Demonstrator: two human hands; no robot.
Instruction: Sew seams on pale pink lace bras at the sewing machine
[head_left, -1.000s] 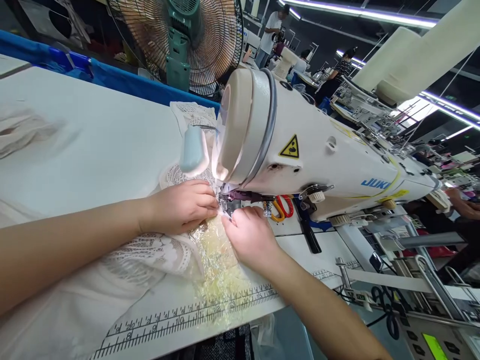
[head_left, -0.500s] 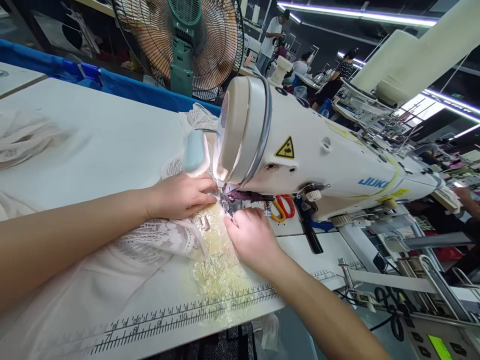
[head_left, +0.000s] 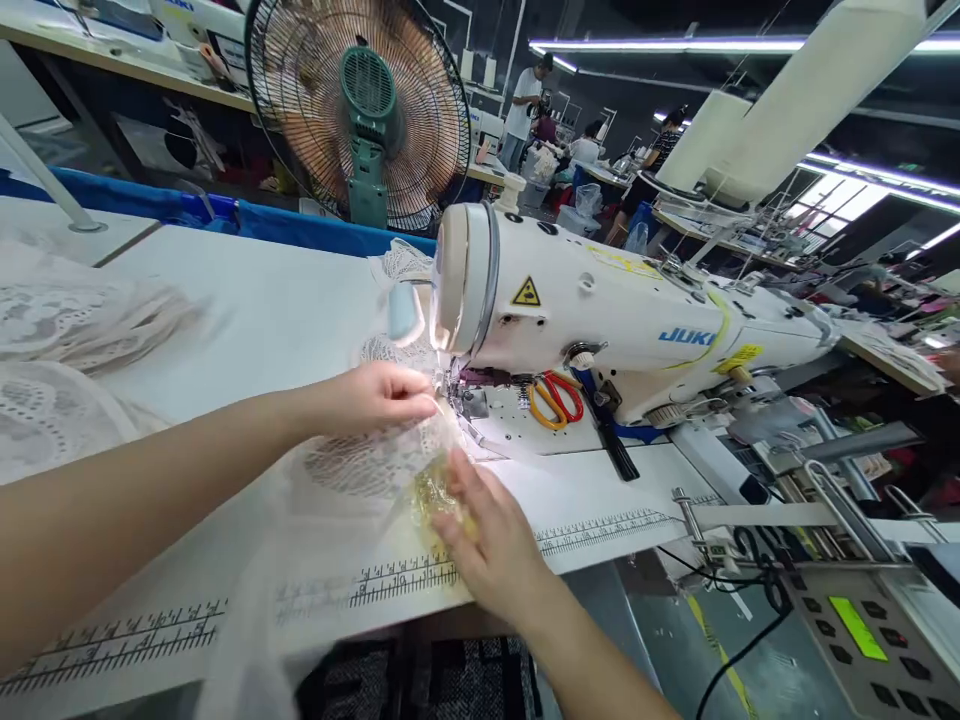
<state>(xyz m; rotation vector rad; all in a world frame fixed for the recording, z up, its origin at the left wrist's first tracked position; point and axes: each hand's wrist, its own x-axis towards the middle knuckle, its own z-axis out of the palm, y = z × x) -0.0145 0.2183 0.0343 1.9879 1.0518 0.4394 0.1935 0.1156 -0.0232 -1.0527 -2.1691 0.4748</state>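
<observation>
Left hand [head_left: 375, 397] pinching the white lace fabric [head_left: 337, 470] beside the sewing machine's [head_left: 600, 310] needle, right hand [head_left: 487, 540] spread flat on the yellowish fabric [head_left: 431, 492] nearer the worktop [head_left: 262, 310] edge, scissors [head_left: 555, 397] beyond both hands.

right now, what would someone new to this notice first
The white sewing machine fills the middle, its lit needle end over the table. There the left hand pinches white lace fabric beside the needle, and the right hand lies flat on it near the table's ruler edge. A big fan stands behind.
</observation>
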